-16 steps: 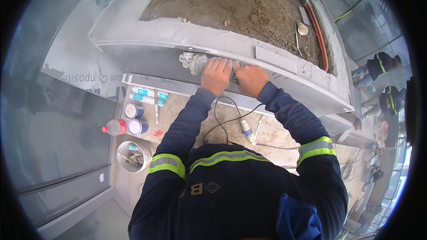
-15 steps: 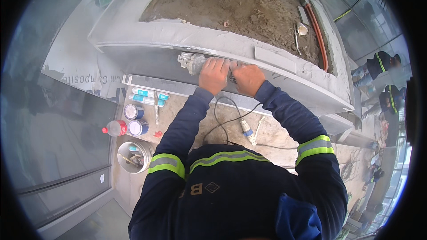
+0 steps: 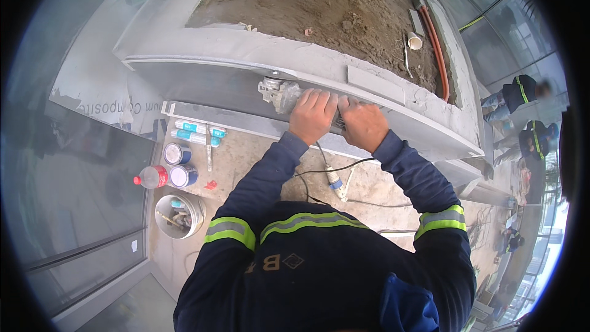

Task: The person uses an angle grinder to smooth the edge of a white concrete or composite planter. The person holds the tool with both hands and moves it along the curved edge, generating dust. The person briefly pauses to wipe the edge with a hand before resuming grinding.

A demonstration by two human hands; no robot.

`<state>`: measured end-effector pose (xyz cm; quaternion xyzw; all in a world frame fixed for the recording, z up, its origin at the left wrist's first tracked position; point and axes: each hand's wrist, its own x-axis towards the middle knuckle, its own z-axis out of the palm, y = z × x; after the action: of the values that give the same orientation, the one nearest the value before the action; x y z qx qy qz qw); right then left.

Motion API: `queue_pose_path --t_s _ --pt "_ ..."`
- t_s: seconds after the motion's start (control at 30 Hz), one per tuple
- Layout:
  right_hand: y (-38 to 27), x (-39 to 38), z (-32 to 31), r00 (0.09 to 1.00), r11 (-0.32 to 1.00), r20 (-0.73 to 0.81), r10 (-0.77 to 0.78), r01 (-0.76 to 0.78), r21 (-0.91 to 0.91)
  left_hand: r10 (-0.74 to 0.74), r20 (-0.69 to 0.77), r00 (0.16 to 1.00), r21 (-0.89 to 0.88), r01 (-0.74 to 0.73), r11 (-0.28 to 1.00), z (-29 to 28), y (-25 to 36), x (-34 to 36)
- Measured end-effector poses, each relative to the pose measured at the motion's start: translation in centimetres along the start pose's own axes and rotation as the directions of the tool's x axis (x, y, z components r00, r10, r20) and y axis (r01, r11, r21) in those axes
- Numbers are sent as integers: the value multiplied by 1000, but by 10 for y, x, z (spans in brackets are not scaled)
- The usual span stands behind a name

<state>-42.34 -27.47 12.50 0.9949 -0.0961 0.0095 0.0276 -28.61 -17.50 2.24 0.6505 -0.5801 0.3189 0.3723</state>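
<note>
- The dust-coated angle grinder [image 3: 284, 96] lies directly ahead of you, under both palms, just on your side of the grey panel's top edge [image 3: 203, 64].
- Its long axis runs left to right, dipping a little to the right, roughly along that edge; the gear head points left.
- Your left hand [image 3: 314, 115] is nearer the head, its fingers curled over the body just behind it.
- Your right hand [image 3: 365, 124] is wrapped around the rear, just beside the left; the fingertips beneath are hidden.
- The head sits close under the edge; you cannot tell here whether the disc touches it.
- A loose grey strip [image 3: 376, 84] lies on the white planter rim [image 3: 246, 44], beyond your right hand.
- Black cable [image 3: 344, 166] loops below your wrists, near a blue-and-white plug connector [image 3: 335, 183], and passes under your right sleeve [image 3: 410, 172].
- Two cans [image 3: 177, 154], a red-capped bottle [image 3: 151, 177] and a white bucket [image 3: 196, 216] stand left of your left forearm, well apart from the grinder.
</note>
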Motion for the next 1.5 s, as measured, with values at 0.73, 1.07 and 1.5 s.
queue_pose_path --t_s 0.73,1.07,1.5 --pt "5 -13 0 999 1000 -33 19 -19 10 9 -19 1000 -54 -10 998 1 11 5" --pt "-6 40 33 1000 1000 -7 -24 24 3 -22 9 1000 12 21 1000 -4 -36 -11" --pt "5 -3 10 1000 1000 -8 8 -8 -11 -1 -70 998 6 1 1000 -2 9 -2"
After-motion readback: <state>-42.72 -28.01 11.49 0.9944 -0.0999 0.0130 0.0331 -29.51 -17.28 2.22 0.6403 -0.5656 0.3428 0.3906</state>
